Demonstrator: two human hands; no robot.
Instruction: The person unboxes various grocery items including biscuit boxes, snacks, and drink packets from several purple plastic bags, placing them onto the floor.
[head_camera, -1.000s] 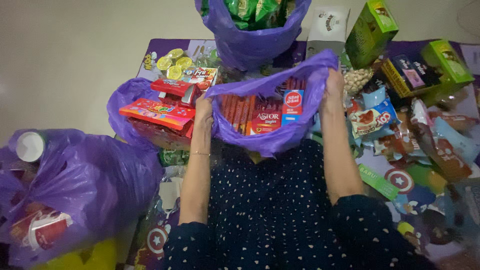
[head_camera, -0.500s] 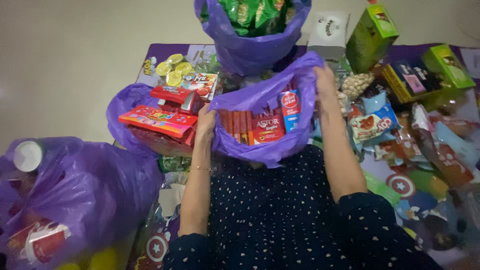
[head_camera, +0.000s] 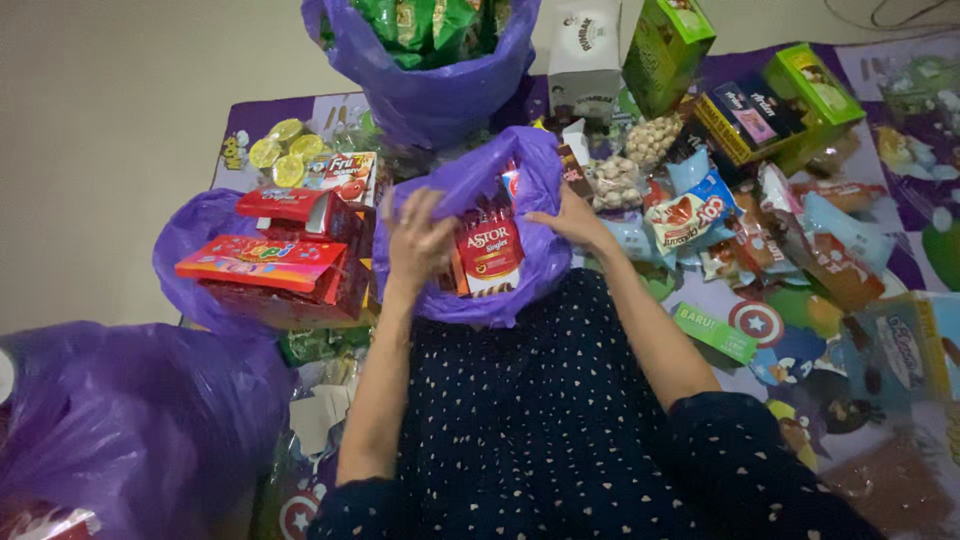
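The left hand (head_camera: 418, 238) grips the near rim of the purple plastic bag (head_camera: 480, 290) of red snack boxes (head_camera: 488, 252); the right hand (head_camera: 572, 218) pinches its far edge, bunching it shut. Tying seems underway; both edges must meet.

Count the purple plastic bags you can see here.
4: one held open in the lap, one with green packets at top, one under the red boxes at left, one bottom left. Others may be hidden.
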